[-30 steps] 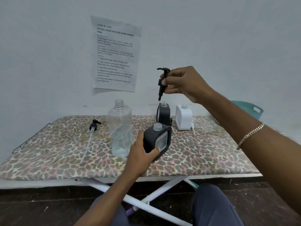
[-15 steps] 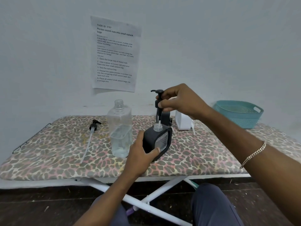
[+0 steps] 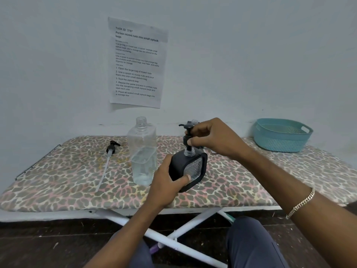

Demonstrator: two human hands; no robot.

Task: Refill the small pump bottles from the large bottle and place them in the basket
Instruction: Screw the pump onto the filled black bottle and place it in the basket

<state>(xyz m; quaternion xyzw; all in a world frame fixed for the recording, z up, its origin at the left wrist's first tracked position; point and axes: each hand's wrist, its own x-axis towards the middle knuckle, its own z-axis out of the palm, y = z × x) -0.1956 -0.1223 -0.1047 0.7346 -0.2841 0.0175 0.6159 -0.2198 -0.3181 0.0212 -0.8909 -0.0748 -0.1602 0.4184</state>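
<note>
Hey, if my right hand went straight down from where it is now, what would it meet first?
Probably the clear threaded neck of the small black square bottle, which sits right under the black pump head that the right hand pinches. The left hand grips that bottle's body.

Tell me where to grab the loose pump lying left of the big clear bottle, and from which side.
Pinch the loose pump by its black collar, coming from above. It lies flat on the board, and the thin tube trailing toward the near edge would likely bend.
</note>
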